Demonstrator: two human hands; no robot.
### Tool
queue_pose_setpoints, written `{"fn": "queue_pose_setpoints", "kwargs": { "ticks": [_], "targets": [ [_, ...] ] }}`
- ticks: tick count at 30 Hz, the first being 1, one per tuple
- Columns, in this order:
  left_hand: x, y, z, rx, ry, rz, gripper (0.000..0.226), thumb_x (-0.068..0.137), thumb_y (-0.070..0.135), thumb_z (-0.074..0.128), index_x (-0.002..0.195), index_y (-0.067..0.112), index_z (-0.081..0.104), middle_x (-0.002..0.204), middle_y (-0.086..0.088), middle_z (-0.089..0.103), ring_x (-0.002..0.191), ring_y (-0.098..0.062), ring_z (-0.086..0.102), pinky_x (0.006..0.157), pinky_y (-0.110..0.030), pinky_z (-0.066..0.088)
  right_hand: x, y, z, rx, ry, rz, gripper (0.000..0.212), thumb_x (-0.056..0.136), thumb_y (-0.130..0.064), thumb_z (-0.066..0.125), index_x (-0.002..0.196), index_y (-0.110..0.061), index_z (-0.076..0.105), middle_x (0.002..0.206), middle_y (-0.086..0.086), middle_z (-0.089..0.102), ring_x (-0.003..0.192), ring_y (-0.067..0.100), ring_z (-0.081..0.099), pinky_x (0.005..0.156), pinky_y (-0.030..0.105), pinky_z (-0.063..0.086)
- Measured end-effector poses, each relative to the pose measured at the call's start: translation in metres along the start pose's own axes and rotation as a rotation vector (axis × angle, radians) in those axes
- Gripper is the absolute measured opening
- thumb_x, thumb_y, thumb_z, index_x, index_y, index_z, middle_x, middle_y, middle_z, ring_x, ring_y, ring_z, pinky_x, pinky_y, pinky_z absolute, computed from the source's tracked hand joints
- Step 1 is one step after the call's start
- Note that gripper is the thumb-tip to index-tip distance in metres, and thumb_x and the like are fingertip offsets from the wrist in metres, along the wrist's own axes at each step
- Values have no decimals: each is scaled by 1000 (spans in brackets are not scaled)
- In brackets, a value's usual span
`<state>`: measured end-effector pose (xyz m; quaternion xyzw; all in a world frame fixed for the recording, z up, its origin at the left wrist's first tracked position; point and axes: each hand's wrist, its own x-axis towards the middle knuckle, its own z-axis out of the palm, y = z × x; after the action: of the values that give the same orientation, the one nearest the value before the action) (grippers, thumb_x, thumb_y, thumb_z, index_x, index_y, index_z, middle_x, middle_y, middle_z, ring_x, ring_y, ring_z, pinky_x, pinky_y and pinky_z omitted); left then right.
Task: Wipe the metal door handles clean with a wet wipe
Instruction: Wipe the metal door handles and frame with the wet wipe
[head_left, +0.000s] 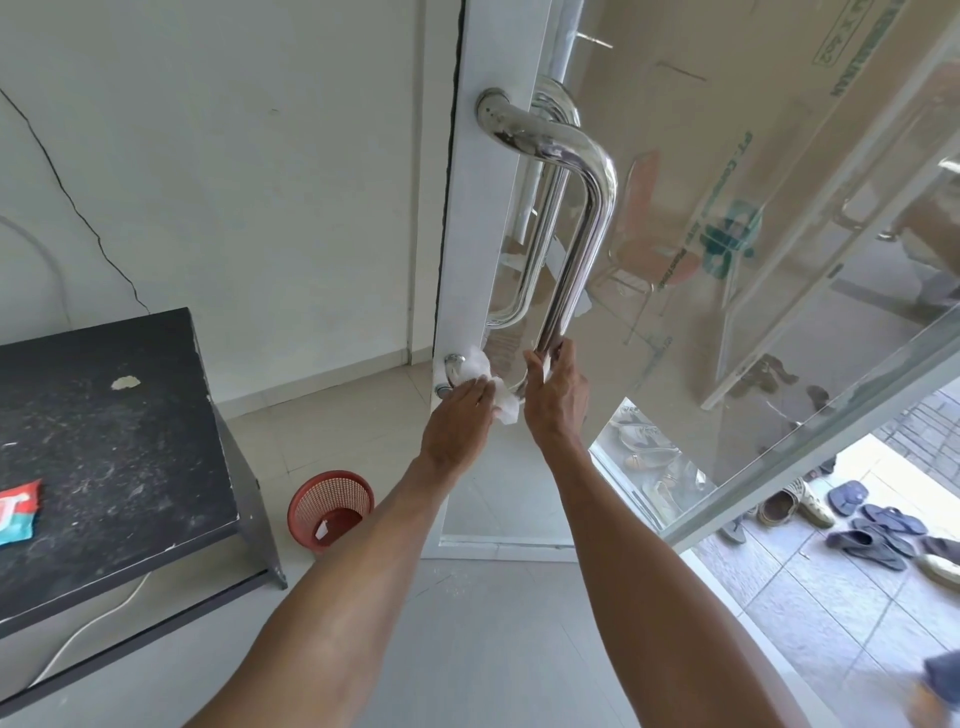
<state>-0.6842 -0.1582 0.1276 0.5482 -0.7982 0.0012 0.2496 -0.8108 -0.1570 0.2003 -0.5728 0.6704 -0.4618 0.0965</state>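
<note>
A polished metal pull handle (582, 228) runs down the white frame of a glass door (779, 260). A second handle (524, 260) shows through the glass on the far side. My left hand (457, 421) presses a white wet wipe (491, 384) against the handle's lower bend, close to its bottom mount (453, 366). My right hand (556, 395) grips the bottom of the handle's vertical bar, fingers wrapped around it. Both hands hide the lower bend.
A black table (104, 441) stands at the left with a red and teal wipes packet (18, 512) on it. A red mesh basket (331, 506) sits on the floor by the door frame. Sandals and shoes (872, 525) lie outside past the open door.
</note>
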Motion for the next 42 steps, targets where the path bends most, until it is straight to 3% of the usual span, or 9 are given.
{"fn": "queue_pose_setpoints", "kwargs": {
  "ticks": [8,11,16,21,28,33,36,40,42],
  "targets": [
    [20,35,-3,-331,154,-581,43,98,12,51,134,-10,45,140,-24,49,121,-38,55,96,-41,48,0,8,5,6,15,17,22,95,-35,56,101,-17,46,69,0,62,67,31,58,60,35,42],
    [36,40,-20,-558,228,-894,37,94,10,54,129,-5,52,126,-23,59,118,-39,55,97,-40,43,2,8,4,-6,26,24,24,95,-34,58,102,-13,49,68,1,54,65,31,52,59,32,35],
    [43,6,-22,-1259,180,-1462,45,76,23,79,108,-4,63,103,-20,69,85,-34,71,64,-39,61,-1,8,6,0,15,32,26,95,-34,58,100,-10,48,66,2,51,61,30,49,58,31,32],
    [38,2,-20,-1583,41,-1428,29,78,16,80,89,-2,61,79,-15,67,54,-21,65,48,-32,55,-2,9,4,2,34,28,24,94,-35,58,99,-14,47,68,4,61,61,29,53,56,34,40],
    [61,2,-30,-927,180,-1402,47,68,16,85,106,-2,66,110,-20,70,97,-33,70,82,-36,58,-3,13,2,-33,24,2,30,93,-39,60,104,-12,52,67,6,54,65,33,52,59,38,42],
    [47,-9,-24,-1503,192,-1441,34,73,12,82,97,-1,61,104,-21,69,85,-30,69,68,-38,59,-1,16,3,-64,-21,12,34,93,-45,57,109,-15,50,76,13,60,75,33,54,63,36,40],
    [30,1,-19,-1835,101,-1393,33,86,17,72,112,3,56,111,-17,66,102,-28,64,85,-42,53,0,17,1,-62,-5,26,32,93,-43,58,106,-14,50,75,11,58,74,33,54,62,33,34],
    [21,22,-13,-1991,171,-1406,21,84,7,72,101,3,60,103,-14,68,103,-25,64,89,-38,53,-2,12,2,-55,-3,43,30,93,-41,58,103,-14,49,75,10,60,75,33,55,62,32,32],
    [21,33,-12,-2013,175,-1425,22,81,5,76,97,3,61,94,-13,68,93,-23,67,75,-32,58,-2,10,1,-58,-4,41,30,93,-41,57,104,-15,50,78,10,62,75,33,56,62,32,32]
  ]
}}
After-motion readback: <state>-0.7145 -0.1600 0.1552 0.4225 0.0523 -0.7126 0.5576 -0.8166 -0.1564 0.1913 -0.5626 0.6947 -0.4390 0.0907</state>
